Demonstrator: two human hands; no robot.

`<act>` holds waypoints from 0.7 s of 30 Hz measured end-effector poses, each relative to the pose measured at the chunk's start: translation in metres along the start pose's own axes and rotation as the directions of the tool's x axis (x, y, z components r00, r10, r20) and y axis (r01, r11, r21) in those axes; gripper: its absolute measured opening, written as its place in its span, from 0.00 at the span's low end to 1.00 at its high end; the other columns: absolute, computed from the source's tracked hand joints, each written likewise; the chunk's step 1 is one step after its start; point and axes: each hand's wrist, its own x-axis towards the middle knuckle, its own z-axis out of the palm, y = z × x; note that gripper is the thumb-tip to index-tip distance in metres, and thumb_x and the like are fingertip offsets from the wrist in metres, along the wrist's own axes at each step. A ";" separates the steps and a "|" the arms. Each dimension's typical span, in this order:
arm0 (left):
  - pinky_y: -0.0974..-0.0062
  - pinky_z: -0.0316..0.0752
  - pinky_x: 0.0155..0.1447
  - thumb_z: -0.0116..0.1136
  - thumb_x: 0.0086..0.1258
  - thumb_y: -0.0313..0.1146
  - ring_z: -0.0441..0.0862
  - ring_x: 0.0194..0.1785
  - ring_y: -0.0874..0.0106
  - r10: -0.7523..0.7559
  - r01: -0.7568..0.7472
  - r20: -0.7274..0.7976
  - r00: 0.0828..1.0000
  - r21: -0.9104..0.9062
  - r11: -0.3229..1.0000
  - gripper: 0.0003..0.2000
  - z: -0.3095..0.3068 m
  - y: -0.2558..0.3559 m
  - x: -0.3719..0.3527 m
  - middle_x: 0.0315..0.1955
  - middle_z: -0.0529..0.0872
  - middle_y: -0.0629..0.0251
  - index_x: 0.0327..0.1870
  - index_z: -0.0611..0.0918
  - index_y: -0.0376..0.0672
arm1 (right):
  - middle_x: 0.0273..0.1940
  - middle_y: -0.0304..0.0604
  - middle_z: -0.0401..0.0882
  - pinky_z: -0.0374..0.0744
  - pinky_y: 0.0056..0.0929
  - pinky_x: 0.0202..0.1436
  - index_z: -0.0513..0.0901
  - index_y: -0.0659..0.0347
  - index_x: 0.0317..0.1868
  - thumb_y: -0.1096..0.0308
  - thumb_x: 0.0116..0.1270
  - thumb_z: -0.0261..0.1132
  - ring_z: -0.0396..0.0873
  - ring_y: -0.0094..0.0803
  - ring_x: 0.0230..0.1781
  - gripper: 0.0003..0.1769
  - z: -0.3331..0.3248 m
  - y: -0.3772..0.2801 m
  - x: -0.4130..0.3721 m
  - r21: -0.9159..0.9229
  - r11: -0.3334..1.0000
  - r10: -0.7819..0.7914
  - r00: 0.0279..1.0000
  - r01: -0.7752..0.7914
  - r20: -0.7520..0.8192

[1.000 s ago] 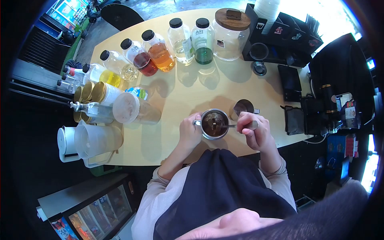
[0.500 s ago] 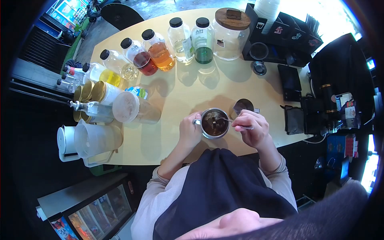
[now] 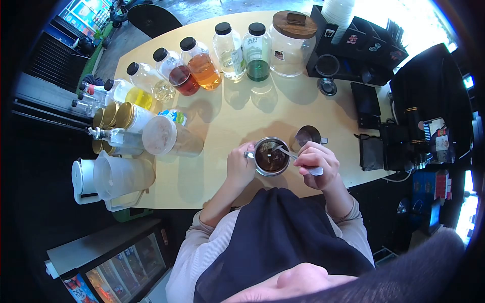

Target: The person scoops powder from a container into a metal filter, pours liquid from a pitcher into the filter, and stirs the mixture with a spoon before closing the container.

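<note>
A metal cup (image 3: 258, 168) of dark brown liquid stands on the table in front of me. Its handle, on the left side, is gripped by my left hand (image 3: 240, 165). My right hand (image 3: 319, 162) is closed around a spoon (image 3: 287, 152), whose far end reaches into the liquid. Pale foam streaks show on the liquid's surface. Just beyond my right hand sits a second metal cup (image 3: 307, 135), with its handle to the right; I cannot make out what is in it.
Black-capped bottles (image 3: 204, 68) of coloured liquids line the far edge, beside a wooden-lidded jar (image 3: 291, 53). At left are a powder tub (image 3: 174, 136), gold-lidded cans (image 3: 132, 115) and a plastic jug (image 3: 124, 177). A black organizer (image 3: 361, 45) and a flat black device (image 3: 365, 101) are at right.
My right hand has turned the spoon, so its handle end now shows broader below my fingers and its shaft slants more steeply into the cup. My left hand stays on the handle.
</note>
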 end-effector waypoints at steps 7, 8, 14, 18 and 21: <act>0.56 0.79 0.44 0.38 0.79 0.44 0.85 0.40 0.45 -0.006 0.005 -0.014 1.000 -0.016 1.000 0.25 0.001 0.000 0.000 0.35 0.88 0.45 0.43 0.87 0.35 | 0.22 0.42 0.74 0.70 0.30 0.24 0.77 0.66 0.36 0.56 0.74 0.61 0.73 0.35 0.20 0.18 0.000 0.002 -0.011 0.132 0.991 0.019 0.981 0.007 -0.193; 0.56 0.79 0.44 0.38 0.79 0.44 0.85 0.40 0.45 0.007 -0.007 -0.009 1.000 -0.017 1.000 0.24 0.001 0.000 0.000 0.35 0.88 0.45 0.43 0.87 0.35 | 0.21 0.42 0.72 0.69 0.30 0.23 0.76 0.66 0.36 0.55 0.76 0.58 0.72 0.34 0.19 0.20 0.001 0.002 -0.012 0.143 0.989 0.008 0.972 0.026 -0.234; 0.56 0.79 0.44 0.38 0.79 0.44 0.85 0.40 0.45 0.017 -0.017 -0.007 1.000 -0.024 1.000 0.25 0.000 0.001 0.000 0.35 0.88 0.44 0.43 0.87 0.34 | 0.25 0.44 0.74 0.71 0.29 0.25 0.75 0.66 0.39 0.57 0.76 0.57 0.74 0.34 0.22 0.17 0.012 0.004 -0.011 0.285 0.958 0.055 0.943 0.044 -0.329; 0.56 0.79 0.45 0.38 0.79 0.44 0.86 0.40 0.45 0.011 -0.011 -0.013 1.000 -0.023 1.000 0.24 0.000 0.004 0.000 0.35 0.88 0.44 0.44 0.87 0.34 | 0.29 0.44 0.77 0.74 0.30 0.29 0.75 0.67 0.40 0.61 0.79 0.54 0.76 0.34 0.26 0.15 0.012 0.014 -0.013 0.216 0.953 0.237 0.967 -0.212 -0.097; 0.57 0.79 0.46 0.39 0.79 0.44 0.86 0.41 0.45 -0.016 0.016 -0.011 1.000 -0.034 0.999 0.24 0.000 0.003 -0.001 0.35 0.88 0.44 0.44 0.87 0.34 | 0.30 0.44 0.78 0.75 0.30 0.29 0.74 0.66 0.40 0.61 0.80 0.53 0.77 0.34 0.26 0.15 0.014 0.014 -0.012 0.260 0.930 0.284 0.958 -0.261 -0.051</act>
